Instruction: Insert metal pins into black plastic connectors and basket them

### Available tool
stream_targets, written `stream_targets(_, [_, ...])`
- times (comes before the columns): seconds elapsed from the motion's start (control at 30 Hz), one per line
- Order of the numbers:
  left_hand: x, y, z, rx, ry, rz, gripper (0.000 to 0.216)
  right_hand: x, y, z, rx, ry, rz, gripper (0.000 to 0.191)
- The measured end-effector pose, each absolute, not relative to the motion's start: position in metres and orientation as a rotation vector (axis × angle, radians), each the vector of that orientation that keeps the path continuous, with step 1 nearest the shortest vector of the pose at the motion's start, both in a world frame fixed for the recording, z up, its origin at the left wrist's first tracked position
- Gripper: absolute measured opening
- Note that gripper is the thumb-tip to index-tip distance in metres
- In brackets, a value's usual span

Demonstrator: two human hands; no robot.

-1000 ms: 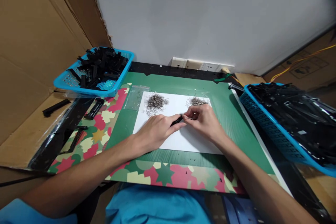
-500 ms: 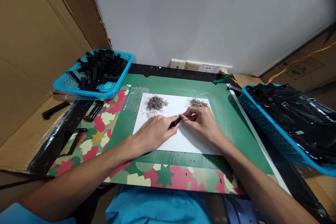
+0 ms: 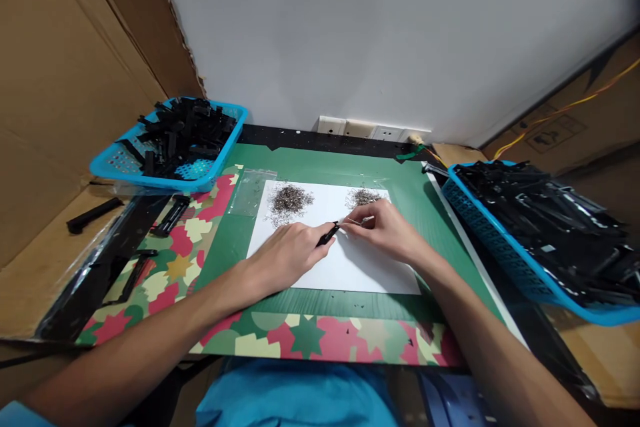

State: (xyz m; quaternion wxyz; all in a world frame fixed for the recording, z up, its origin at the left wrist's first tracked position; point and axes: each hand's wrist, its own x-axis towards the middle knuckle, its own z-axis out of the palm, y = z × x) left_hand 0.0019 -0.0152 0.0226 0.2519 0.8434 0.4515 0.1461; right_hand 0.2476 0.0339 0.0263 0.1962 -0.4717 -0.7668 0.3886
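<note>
One black part (image 3: 327, 235) within the clasped left grip (image 3: 293, 248), tip out toward right grip (image 3: 386, 230), hold there unclear.

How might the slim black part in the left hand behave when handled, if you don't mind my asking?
The black part is probably stiff: its exposed stretch juts straight out from the left hand without visible sagging. It is likely light, being slim enough to sit between thumb and fingers.
</note>
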Motion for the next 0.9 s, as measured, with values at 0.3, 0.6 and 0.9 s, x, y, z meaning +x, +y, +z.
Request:
stream_targets(0.3, [0.001, -0.015, 0.019, 2.353, 1.216, 0.389, 0.04, 0.246, 0.025, 0.04, -1.133, -2.163, 0.669, 0.035])
stream_targets(0.6, [0.001, -0.014, 0.018, 2.398, 1.21, 0.363, 0.043, 0.233, 0.024, 0.024, -1.158, -1.662, 1.002, 0.027])
stream_targets(0.9, [0.001, -0.014, 0.016, 2.396, 1.217, 0.355, 0.044, 0.221, 0.022, 0.015, -1.151, -1.525, 1.178, 0.03])
